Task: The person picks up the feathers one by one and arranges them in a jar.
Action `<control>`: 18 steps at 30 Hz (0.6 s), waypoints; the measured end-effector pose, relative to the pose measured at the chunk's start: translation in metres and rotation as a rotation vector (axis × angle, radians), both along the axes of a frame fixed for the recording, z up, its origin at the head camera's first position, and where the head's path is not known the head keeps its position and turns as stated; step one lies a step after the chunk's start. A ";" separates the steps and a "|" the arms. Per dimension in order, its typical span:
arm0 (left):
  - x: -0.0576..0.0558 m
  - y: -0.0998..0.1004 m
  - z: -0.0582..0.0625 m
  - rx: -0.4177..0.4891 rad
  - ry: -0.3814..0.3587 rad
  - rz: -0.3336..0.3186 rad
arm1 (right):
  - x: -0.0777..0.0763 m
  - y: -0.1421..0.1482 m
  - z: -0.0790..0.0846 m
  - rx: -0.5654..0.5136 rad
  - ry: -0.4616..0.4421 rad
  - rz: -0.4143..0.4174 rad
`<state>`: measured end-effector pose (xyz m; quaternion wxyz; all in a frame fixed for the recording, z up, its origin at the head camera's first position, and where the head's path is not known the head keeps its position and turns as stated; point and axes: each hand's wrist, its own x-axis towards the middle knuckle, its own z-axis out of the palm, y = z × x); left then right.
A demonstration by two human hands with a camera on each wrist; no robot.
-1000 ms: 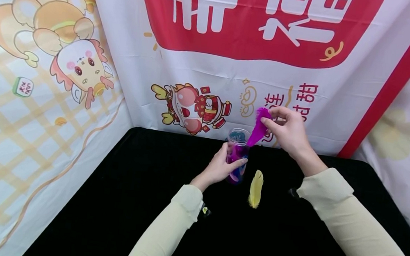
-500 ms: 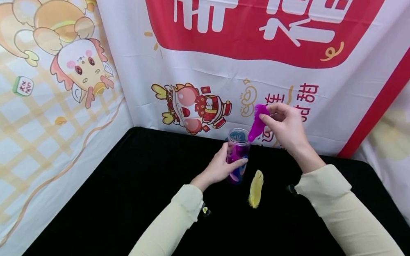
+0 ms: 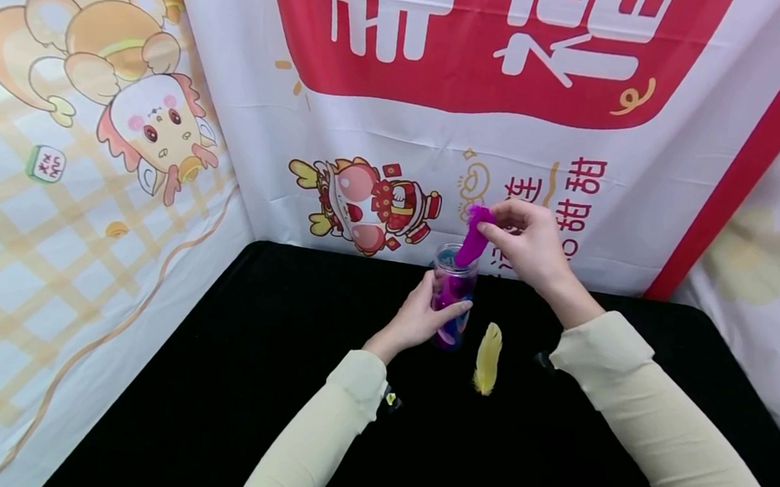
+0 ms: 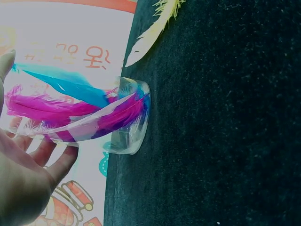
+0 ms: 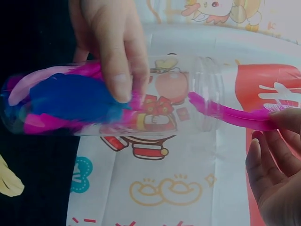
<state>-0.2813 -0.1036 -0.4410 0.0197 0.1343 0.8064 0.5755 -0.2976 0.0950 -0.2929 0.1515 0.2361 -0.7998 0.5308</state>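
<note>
A clear jar [image 3: 455,281] stands upright on the black table, with blue, magenta and pale pink feathers [image 5: 70,101] inside its lower part. My left hand [image 3: 420,315] grips the jar round its side. Between thumb and fingers, my right hand [image 3: 531,241] pinches a magenta feather [image 3: 475,236] over the jar's mouth. In the right wrist view, the lower tip of that magenta feather [image 5: 244,117] reaches inside the open rim [image 5: 207,94]. A yellow feather [image 3: 488,359] lies on the table to the right of the jar.
Behind the black table [image 3: 316,424] hangs a white cloth backdrop [image 3: 386,133] with red panels and cartoon prints, close to the jar. A checked cloth [image 3: 79,245] hangs along the left side.
My right hand has moved left with the magenta feather, from beside the jar to above its mouth, and the feather's tip has entered the rim. The left hand and jar have stayed put.
</note>
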 end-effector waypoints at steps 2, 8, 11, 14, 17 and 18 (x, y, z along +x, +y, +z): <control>0.000 0.000 0.000 0.002 -0.002 -0.001 | 0.000 0.000 -0.003 0.021 0.000 0.004; -0.001 0.000 -0.001 0.007 -0.005 -0.004 | -0.003 -0.001 -0.008 0.043 -0.012 0.039; -0.001 0.000 -0.002 0.012 -0.003 -0.008 | -0.003 -0.003 -0.010 0.052 -0.011 0.046; -0.001 0.000 -0.002 0.016 0.000 -0.011 | -0.003 -0.005 -0.011 0.058 -0.017 0.046; -0.001 0.001 -0.001 0.011 0.002 -0.007 | -0.003 -0.006 -0.012 0.071 -0.025 0.041; -0.001 0.001 -0.001 0.008 0.002 -0.006 | -0.003 -0.006 -0.013 0.077 -0.029 0.041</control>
